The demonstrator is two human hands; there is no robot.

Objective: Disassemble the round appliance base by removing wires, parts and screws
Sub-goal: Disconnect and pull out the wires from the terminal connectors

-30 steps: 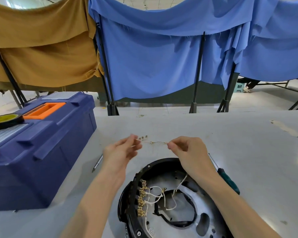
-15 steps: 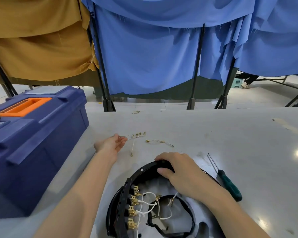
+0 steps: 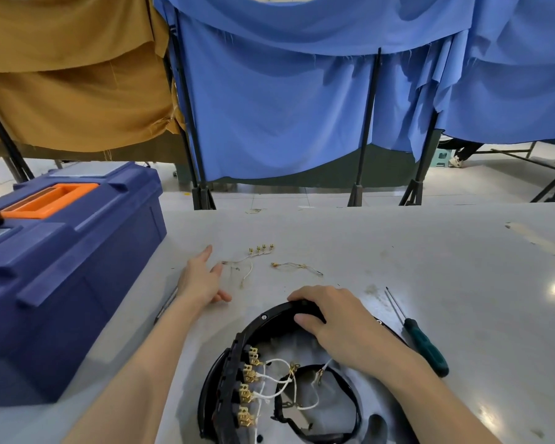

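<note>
On the bench (image 3: 430, 251), right of the toolbox (image 3: 64, 267), the base (image 3: 225, 373) lies at the near centre with its open side up. Its far rim is gripped by the right hand (image 3: 334, 318), with the fingers curled over the edge. The left hand (image 3: 199, 280) is held flat and empty, fingers relaxed and spread, left of the base and just beside the freed wires (image 3: 260, 251). The screwdriver (image 3: 425, 346) lies just right of the base, untouched.

The step in hand is judged to be steadying the base for the next wire. A firm rim grip is required so that the base is not dragged. Each of the white wires (image 3: 276, 376) should be pinched at its connector, not along its length. It should then be pulled straight off the brass terminals (image 3: 247, 379) at the left wall. Freed parts should be laid with the others, well apart from the base.
</note>
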